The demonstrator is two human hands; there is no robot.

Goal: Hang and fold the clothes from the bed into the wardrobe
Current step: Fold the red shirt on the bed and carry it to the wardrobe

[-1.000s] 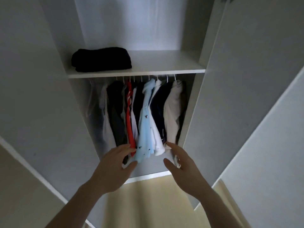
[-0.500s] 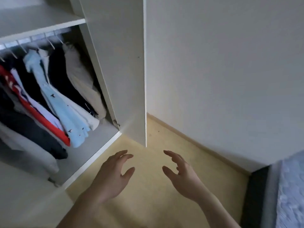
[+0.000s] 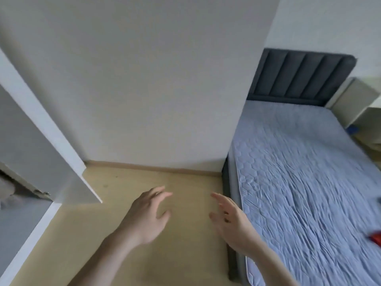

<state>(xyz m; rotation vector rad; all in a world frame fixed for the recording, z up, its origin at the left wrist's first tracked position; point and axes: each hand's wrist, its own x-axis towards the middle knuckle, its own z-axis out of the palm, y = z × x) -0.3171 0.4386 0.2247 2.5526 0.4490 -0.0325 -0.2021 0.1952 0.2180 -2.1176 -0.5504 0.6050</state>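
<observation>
The bed (image 3: 305,182), covered in a wrinkled blue quilted sheet, fills the right side of the head view. A bit of red cloth (image 3: 376,237) peeks in at the right edge on the sheet. My left hand (image 3: 147,215) and my right hand (image 3: 233,221) hover over the yellow floor, fingers loosely spread, holding nothing. My right hand is just beside the bed's near edge. At the far left the wardrobe's open white door (image 3: 47,153) juts into the room; a sliver of pale hanging garment (image 3: 6,188) shows behind it.
A white wall (image 3: 144,79) stands straight ahead with a wooden skirting along the floor. The bed's dark grey padded headboard (image 3: 301,77) is against the far wall. A pale bedside unit (image 3: 354,100) stands beyond the bed at the right.
The view has swung right, away from the wardrobe's hanging clothes to the wall and then the bed. Both hands stayed empty and out in front.
</observation>
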